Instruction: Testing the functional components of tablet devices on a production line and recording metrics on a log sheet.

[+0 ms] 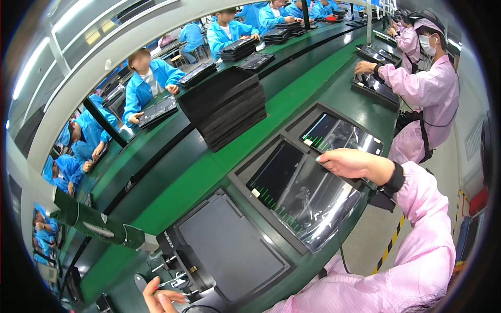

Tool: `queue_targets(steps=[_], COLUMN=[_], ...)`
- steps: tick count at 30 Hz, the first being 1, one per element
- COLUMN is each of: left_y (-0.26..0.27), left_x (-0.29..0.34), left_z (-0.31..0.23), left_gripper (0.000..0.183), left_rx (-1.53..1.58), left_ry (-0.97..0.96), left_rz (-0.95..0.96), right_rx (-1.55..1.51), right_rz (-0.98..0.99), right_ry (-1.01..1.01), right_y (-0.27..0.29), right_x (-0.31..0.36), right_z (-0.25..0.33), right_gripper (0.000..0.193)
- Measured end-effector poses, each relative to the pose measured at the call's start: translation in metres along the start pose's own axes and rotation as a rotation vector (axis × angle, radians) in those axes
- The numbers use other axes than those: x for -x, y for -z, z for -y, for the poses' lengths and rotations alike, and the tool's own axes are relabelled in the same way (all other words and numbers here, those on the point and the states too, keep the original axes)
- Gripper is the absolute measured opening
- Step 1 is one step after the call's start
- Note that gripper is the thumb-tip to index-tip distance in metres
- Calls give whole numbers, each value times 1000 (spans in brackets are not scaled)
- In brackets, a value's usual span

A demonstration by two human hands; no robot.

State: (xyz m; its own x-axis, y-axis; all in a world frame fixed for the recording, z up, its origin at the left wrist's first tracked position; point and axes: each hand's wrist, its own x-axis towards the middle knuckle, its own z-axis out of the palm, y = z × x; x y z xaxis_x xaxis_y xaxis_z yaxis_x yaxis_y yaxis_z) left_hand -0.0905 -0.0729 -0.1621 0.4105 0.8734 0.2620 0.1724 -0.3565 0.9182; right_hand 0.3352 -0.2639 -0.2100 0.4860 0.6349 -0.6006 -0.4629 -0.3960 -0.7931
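Observation:
In the lower left, the fingers of my left hand [160, 298] are bent around the red-tipped handle of a metal toggle clamp [180, 280]. The clamp belongs to a black fixture [169, 242], beside a flat dark grey plate [229, 245] in a black frame. My right hand [347, 163] has its fingers pressed together over the upper edge of a dark screen panel [284, 177]. Glossy clear film [318, 208] covers much of that panel; whether my fingertips pinch it cannot be made out. Another film-covered panel [339, 133] lies just beyond, in the same black tray [248, 167].
A tall stack of black trays [224, 109] stands on the green bench [209, 172] ahead. A green post [96, 224] rises at left. People in blue work along the far side; a person in pink [428, 88] works at right. A cable [342, 248] hangs off the near edge.

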Motion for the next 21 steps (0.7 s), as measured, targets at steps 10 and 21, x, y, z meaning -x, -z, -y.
queue_targets(steps=[10,21], left_y=[-9,-9], left_x=[13,22], left_z=[10,-7], left_gripper=[25,29], left_rx=[-47,-31], left_ry=[65,107], left_rz=[139,123], right_rx=[284,-154], right_rz=[76,-29], right_ry=[268,844], right_y=[-17,-62], right_x=[41,97], right_z=[-23,-48], right_gripper=[86,73])
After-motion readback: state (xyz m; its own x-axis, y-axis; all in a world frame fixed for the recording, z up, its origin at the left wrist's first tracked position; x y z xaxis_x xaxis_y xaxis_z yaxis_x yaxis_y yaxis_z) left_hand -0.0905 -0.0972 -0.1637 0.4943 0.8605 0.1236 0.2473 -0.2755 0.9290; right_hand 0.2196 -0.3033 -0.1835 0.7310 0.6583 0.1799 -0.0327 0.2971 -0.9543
